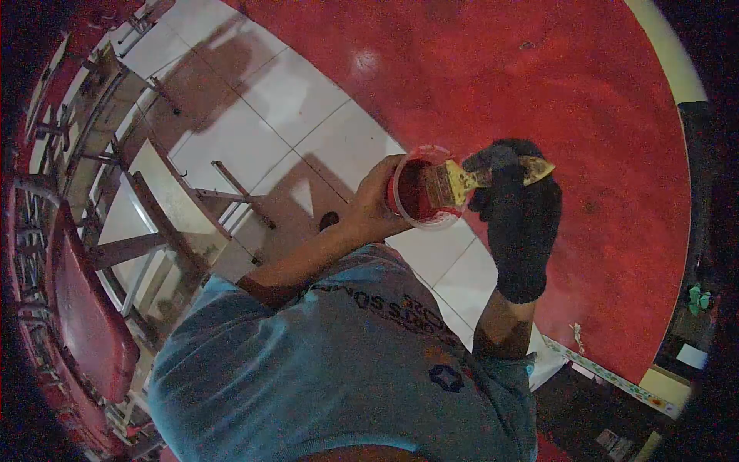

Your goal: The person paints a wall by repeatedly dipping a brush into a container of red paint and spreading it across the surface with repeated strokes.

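My bare left hand (377,202) is wrapped round the side of a clear plastic cup (440,223) with red paint (412,192) inside. A black glove covers my right hand (516,204), whose fingers are closed round the yellow handle of a paintbrush (464,182). The brush lies across the cup's mouth, its bristle end over or in the cup. Whether the bristles touch the paint, I cannot tell. Beyond both hands spreads a red wall (539,85), with a few darker and shinier patches.
White floor tiles (285,108) run along the foot of the wall. Several chairs and desks crowd the left, including a red seat (88,308) and a pale desktop (158,192). At lower right are a dark surface (573,408) and a flower-patterned strip (616,379).
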